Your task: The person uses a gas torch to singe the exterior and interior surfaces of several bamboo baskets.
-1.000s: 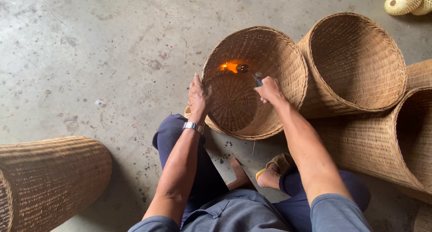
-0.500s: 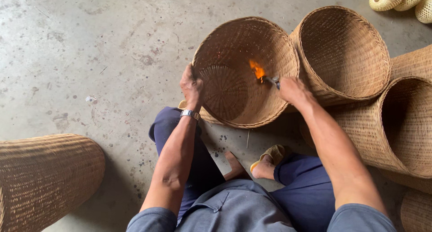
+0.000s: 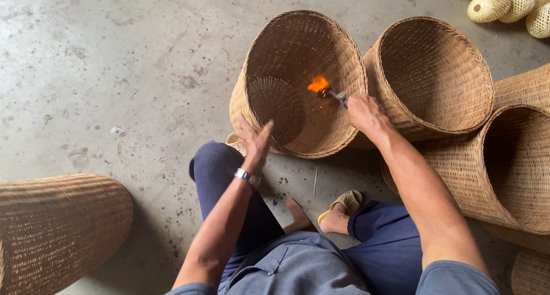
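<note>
A tall woven basket (image 3: 338, 54) lies on its side on the concrete floor, its mouth facing me. My right hand (image 3: 366, 113) grips a small metal torch (image 3: 335, 94) whose orange flame (image 3: 318, 84) burns inside the basket, close to the right inner wall. My left hand (image 3: 255, 139) is flat with its fingers together at the basket's lower left rim, just touching or just off it. A watch sits on that wrist.
A second woven basket (image 3: 435, 71) lies right behind the first, and a third (image 3: 515, 163) at the right edge. Another basket (image 3: 57, 226) lies at the lower left. Small round woven balls (image 3: 504, 6) sit top right. My sandalled foot (image 3: 344, 206) rests below the basket.
The flame has moved from the upper part of the basket down and left toward the middle. My left hand has slid down the rim and opened flatter.
</note>
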